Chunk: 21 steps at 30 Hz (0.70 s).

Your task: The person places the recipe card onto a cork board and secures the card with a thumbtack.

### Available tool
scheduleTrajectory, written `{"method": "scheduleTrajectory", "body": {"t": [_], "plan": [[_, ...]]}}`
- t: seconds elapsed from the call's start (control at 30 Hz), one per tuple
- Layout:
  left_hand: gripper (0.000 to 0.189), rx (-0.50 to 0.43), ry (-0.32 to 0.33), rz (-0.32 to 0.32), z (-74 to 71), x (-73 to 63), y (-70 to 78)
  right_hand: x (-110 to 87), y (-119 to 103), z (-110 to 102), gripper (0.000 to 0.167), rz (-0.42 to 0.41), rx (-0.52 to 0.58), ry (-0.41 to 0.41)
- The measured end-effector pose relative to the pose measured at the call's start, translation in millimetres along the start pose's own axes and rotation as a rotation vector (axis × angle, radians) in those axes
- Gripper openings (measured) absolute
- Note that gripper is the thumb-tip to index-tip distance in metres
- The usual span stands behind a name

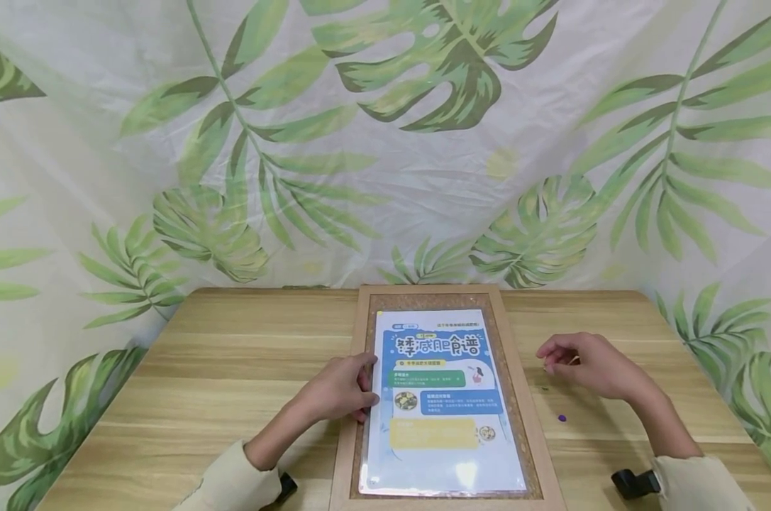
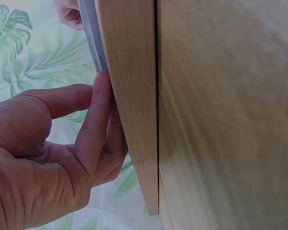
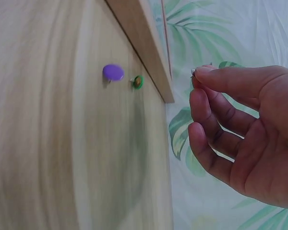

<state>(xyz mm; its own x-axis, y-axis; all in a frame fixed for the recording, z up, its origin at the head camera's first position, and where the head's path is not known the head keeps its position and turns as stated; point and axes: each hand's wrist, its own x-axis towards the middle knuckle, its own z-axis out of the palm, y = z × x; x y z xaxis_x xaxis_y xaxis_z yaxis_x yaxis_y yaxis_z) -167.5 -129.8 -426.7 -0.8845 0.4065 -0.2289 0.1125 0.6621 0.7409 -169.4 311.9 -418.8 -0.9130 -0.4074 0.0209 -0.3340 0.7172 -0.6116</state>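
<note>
A laminated poster (image 1: 439, 461) with a blue heading lies on a wood-framed cork board (image 1: 367, 306); a yellow pin head (image 1: 380, 313) shows at its top left corner. My left hand (image 1: 340, 387) rests thumb and fingertips on the poster's left edge; the left wrist view shows this hand (image 2: 62, 143) beside the wooden frame (image 2: 127, 76). Right of the board, my right hand (image 1: 589, 362) pinches a thumbtack between thumb and forefinger. Only its small metallic tip (image 3: 193, 72) shows in the right wrist view; the fingers hide the rest.
A purple thumbtack (image 3: 113, 72) and a green-rimmed thumbtack (image 3: 138, 82) lie on the wooden table (image 1: 257, 333), right of the board and below my right hand. A leaf-patterned cloth (image 1: 423, 177) hangs behind the table and along its sides.
</note>
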Motion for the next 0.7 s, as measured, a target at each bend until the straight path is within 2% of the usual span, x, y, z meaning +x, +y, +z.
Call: {"method": "scheduleTrajectory", "body": {"t": [0.47,0.7], "plan": [[0.070,-0.002,0.002,0.004,1.2,-0.4,-0.6,21.9,-14.4,3.8,0.013,0.010,0.006,0.039],[0.070,0.004,0.005,0.000,1.1,-0.7,0.3,33.5,-20.9,5.9,0.015,0.006,0.053,0.049]]}}
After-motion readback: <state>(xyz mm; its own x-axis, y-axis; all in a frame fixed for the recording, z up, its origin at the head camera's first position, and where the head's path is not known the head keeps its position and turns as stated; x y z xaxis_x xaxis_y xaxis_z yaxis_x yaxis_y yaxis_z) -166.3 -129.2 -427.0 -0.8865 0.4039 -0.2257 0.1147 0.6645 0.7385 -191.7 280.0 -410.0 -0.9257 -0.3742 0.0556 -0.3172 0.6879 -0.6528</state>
